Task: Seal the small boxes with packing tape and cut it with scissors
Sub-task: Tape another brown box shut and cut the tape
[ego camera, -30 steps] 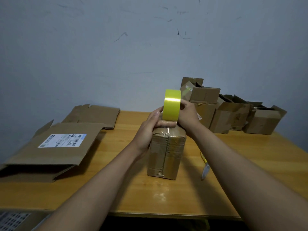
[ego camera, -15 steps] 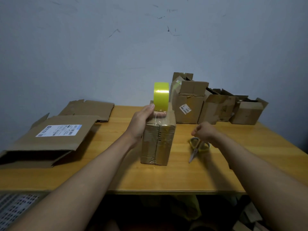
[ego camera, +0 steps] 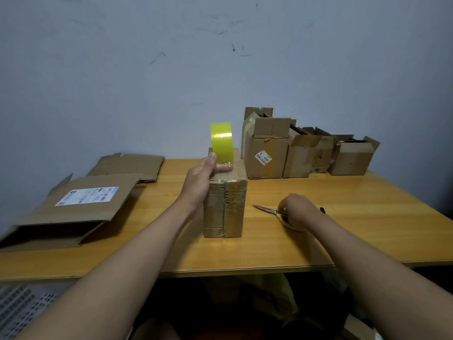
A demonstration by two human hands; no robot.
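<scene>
At centre frame the left hand [ego camera: 199, 182] steadies the upright, tape-wrapped brown cardboard box [ego camera: 225, 204] with the yellow tape roll [ego camera: 221, 143] standing on top, while lower right the right hand [ego camera: 297, 209] grips yellow-handled scissors [ego camera: 272, 212], blades pointing left toward the box.

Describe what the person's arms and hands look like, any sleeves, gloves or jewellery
Both forearms are bare, with no sleeve in view. The left hand and right hand wear no gloves, and no ring, watch or bracelet shows. A short fingernail shows on the left hand. Nothing marks the arms.
</scene>
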